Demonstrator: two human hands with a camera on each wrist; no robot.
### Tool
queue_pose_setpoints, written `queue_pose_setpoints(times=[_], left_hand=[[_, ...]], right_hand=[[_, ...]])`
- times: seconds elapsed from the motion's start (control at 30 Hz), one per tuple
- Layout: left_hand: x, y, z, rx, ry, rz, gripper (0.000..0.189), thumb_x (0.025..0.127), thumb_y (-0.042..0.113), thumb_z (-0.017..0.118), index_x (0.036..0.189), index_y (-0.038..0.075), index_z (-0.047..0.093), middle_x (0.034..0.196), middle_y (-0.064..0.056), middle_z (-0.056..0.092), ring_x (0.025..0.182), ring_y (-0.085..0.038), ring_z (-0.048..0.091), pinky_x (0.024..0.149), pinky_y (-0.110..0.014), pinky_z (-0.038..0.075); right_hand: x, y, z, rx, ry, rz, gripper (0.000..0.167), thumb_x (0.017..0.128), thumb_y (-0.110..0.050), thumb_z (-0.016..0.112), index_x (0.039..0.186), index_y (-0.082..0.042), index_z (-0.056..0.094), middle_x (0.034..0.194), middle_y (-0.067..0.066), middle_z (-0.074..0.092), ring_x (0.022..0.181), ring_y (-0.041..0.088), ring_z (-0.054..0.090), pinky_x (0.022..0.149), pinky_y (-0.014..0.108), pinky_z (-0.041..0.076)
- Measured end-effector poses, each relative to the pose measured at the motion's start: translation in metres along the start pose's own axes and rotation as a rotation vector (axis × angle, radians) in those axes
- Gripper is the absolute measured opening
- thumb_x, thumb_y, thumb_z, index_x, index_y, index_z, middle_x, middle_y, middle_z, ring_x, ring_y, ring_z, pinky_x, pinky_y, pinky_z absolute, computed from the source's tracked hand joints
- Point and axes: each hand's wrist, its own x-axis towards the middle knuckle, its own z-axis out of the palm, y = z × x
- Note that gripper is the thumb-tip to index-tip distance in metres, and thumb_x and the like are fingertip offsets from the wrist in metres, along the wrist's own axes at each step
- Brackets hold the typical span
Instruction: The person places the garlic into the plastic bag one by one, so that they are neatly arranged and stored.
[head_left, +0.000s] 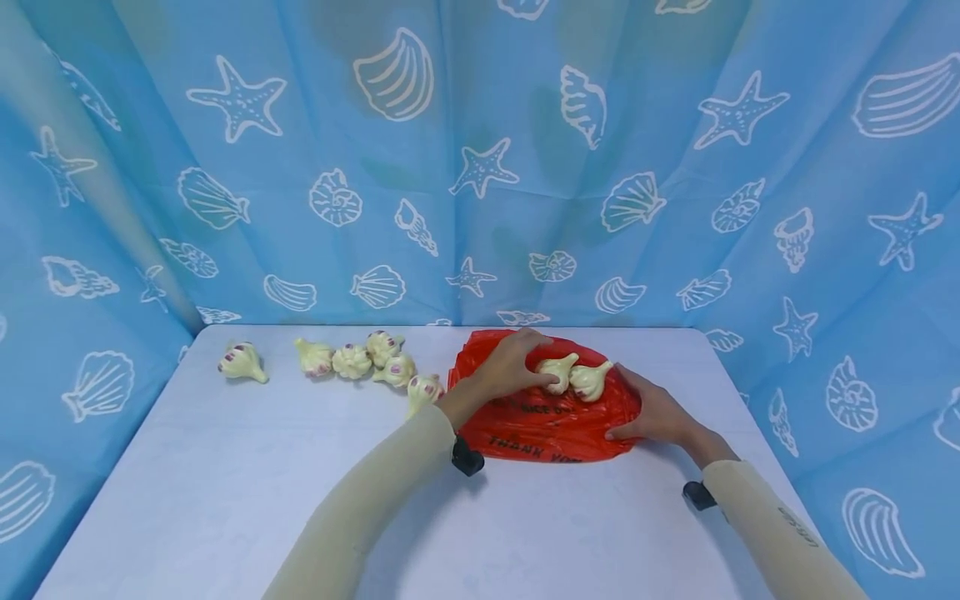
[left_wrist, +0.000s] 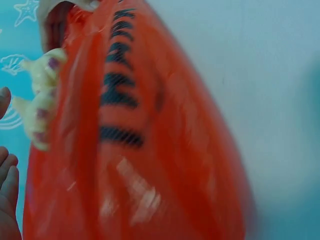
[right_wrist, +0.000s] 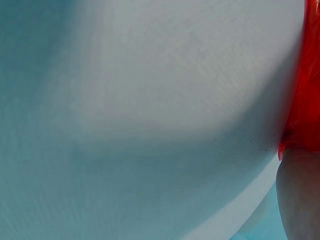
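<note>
A red plastic bag [head_left: 525, 429] with black lettering lies on the table, its side filling much of the left wrist view. Two garlic bulbs [head_left: 589, 381] rest side by side on top of it. Over the bag's left part, my left hand [head_left: 512, 367] reaches with fingers spread, thumb tip right at the nearer bulb [head_left: 557, 372]. In the left wrist view, fingers [left_wrist: 7, 195] show apart from the bulbs. My right hand [head_left: 654, 410] grips the bag's right edge, thumb on top and fingers at the far side. Only its thumb [right_wrist: 299, 195] shows in the right wrist view.
Several more garlic bulbs [head_left: 351, 361] sit in a loose group left of the bag, one bulb [head_left: 425, 392] close by my left forearm. A lone bulb [head_left: 242, 363] lies farther left. Behind the white table [head_left: 225, 500] hangs a blue curtain [head_left: 420, 167] with shell prints.
</note>
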Motion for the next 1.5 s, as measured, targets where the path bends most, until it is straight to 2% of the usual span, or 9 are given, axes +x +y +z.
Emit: queue_pose_setpoints(times=[0.3,0.47,0.57,0.67,0.83,1.1,1.33,1.5], left_hand=[[-0.015,-0.012,-0.035,0.067,0.045,-0.016,0.068,0.081,0.041,0.078,0.140,0.019,0.052,0.142,-0.003,0.049,0.130,-0.021,0.044,0.093,-0.041,0.051],[-0.029,-0.027,-0.055,0.045,0.086,-0.026,0.067,0.080,0.038,0.080,0.138,0.016,0.054,0.136,-0.003,0.052,0.124,-0.021,0.049,0.086,-0.038,0.054],[-0.038,-0.039,-0.069,0.049,0.107,-0.022,0.065,0.081,0.036,0.080,0.137,0.015,0.054,0.134,-0.004,0.054,0.121,-0.022,0.051,0.087,-0.038,0.054],[-0.049,-0.051,-0.084,0.077,0.135,-0.031,0.064,0.081,0.034,0.080,0.136,0.014,0.055,0.133,-0.005,0.054,0.119,-0.022,0.053,0.089,-0.037,0.053],[-0.068,-0.071,-0.108,0.139,0.190,-0.095,0.063,0.082,0.035,0.079,0.136,0.013,0.055,0.133,-0.004,0.053,0.119,-0.023,0.054,0.092,-0.037,0.051],[-0.095,-0.093,-0.149,0.233,0.167,-0.157,0.067,0.085,0.035,0.076,0.139,0.007,0.050,0.136,-0.009,0.049,0.123,-0.027,0.050,0.099,-0.043,0.047],[-0.122,-0.113,-0.181,0.305,0.172,-0.149,0.066,0.087,0.029,0.075,0.139,0.000,0.047,0.136,-0.014,0.046,0.126,-0.031,0.047,0.104,-0.045,0.041],[-0.146,-0.127,-0.196,0.320,0.194,-0.231,0.068,0.086,0.030,0.076,0.140,0.001,0.046,0.137,-0.016,0.045,0.127,-0.034,0.046,0.103,-0.048,0.041]], right_hand=[[0.003,0.002,0.001,-0.024,-0.006,0.002,0.133,0.055,-0.044,0.093,0.157,-0.017,0.012,0.154,0.018,0.028,0.133,0.044,0.030,0.079,0.047,0.056],[0.003,0.004,0.000,-0.035,-0.004,0.002,0.135,0.054,-0.046,0.092,0.158,-0.016,0.011,0.153,0.020,0.027,0.133,0.045,0.029,0.078,0.047,0.056],[0.003,0.005,0.001,-0.033,-0.001,-0.001,0.137,0.052,-0.046,0.093,0.157,-0.016,0.011,0.153,0.020,0.027,0.133,0.046,0.030,0.077,0.047,0.057],[0.005,0.005,0.001,-0.037,0.003,-0.006,0.136,0.053,-0.046,0.093,0.157,-0.015,0.011,0.153,0.021,0.027,0.132,0.046,0.030,0.076,0.047,0.057],[0.005,0.003,0.002,-0.037,-0.002,-0.022,0.134,0.054,-0.045,0.092,0.157,-0.013,0.012,0.152,0.022,0.028,0.132,0.047,0.029,0.075,0.046,0.057],[0.004,0.001,0.002,-0.038,-0.007,-0.027,0.136,0.053,-0.045,0.093,0.157,-0.011,0.011,0.151,0.024,0.028,0.130,0.049,0.030,0.074,0.046,0.057],[0.006,0.004,0.000,-0.033,-0.015,-0.053,0.136,0.054,-0.045,0.093,0.156,-0.010,0.012,0.150,0.024,0.029,0.130,0.048,0.031,0.073,0.045,0.058],[0.006,0.004,0.001,-0.040,-0.023,-0.057,0.135,0.054,-0.045,0.092,0.156,-0.009,0.012,0.151,0.025,0.028,0.130,0.049,0.030,0.073,0.046,0.058]])
